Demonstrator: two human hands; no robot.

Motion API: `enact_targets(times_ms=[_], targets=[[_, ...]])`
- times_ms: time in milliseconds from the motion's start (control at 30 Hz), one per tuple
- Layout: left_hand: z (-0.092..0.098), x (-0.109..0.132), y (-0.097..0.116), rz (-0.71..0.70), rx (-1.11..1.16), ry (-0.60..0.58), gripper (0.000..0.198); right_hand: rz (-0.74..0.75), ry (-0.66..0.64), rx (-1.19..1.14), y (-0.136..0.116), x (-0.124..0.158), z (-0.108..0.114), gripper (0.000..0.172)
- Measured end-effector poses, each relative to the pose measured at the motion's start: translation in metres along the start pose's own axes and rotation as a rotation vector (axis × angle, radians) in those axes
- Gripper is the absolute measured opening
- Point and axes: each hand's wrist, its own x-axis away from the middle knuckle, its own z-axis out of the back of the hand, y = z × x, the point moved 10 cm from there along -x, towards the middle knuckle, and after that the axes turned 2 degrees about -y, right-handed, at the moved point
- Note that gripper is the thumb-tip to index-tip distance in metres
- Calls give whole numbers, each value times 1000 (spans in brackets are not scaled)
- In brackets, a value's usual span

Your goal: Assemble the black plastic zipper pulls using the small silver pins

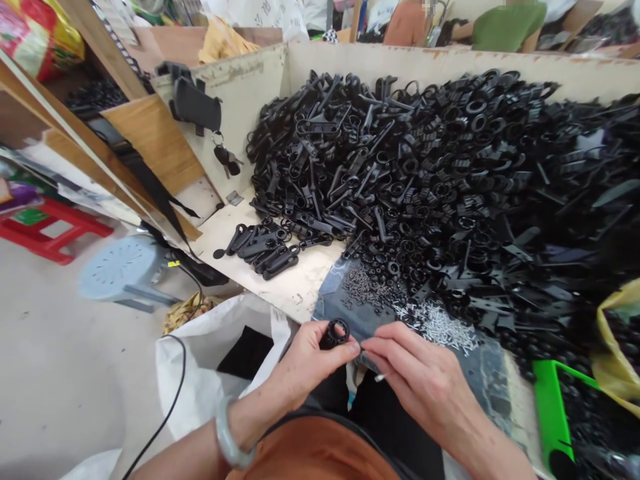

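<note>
Hands, two and bare, meet over the near edge of a worktable. The left hand (310,363), below one pale bracelet (227,433), has thumb and fingers clamped on one black ring-shaped part (330,338), hollow and ridged inside. It looks like light, stiff plastic, probably smooth but not fragile; the outer wall seems the place to grip, leaving the opening free. Just beside it, the right hand (425,373) has its thumb and fingertips drawn together; what they pinch is too small to tell. One small pale piece (380,378) shows by its lower fingers.

One open white sack (195,367) sits left of the lap; one green bin (547,400) stands at right. Beyond the hands lie two spreads of small pieces, silver pins (440,325) and darker bits (370,288), both too many to count. Roughly ten black arm-shaped pieces (270,250) overlap at left. Behind rises one huge heap of black parts (400,160), uncountable. Two stools, one blue (120,263), one red (55,233), stand off left. Farthest, two people appear, one in orange (407,25), one in green (510,28).
</note>
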Motion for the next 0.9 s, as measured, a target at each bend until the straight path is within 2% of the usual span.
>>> enact_targets(times_ms=[133, 400, 467, 600, 700, 767, 900], targets=[[-5, 1, -3, 12, 8, -51, 32, -23, -81, -81, 3, 3, -5, 23], [-14, 6, -7, 91, 53, -123, 39, -235, -85, -383, 21, 11, -11, 14], [-18, 6, -8, 125, 91, -148, 41, -312, -43, -463, 27, 16, -13, 11], [-27, 4, -9, 158, 243, -167, 37, -432, 145, -532, 39, 24, -9, 10], [-31, 2, -11, 173, 356, -150, 31, -389, 245, -499, 35, 25, -5, 7], [-34, 0, -14, 194, 410, -138, 30, -356, 284, -458, 32, 26, -3, 11], [-38, -2, -22, 267, 496, -130, 29, -315, 305, -380, 28, 27, 0, 15]])
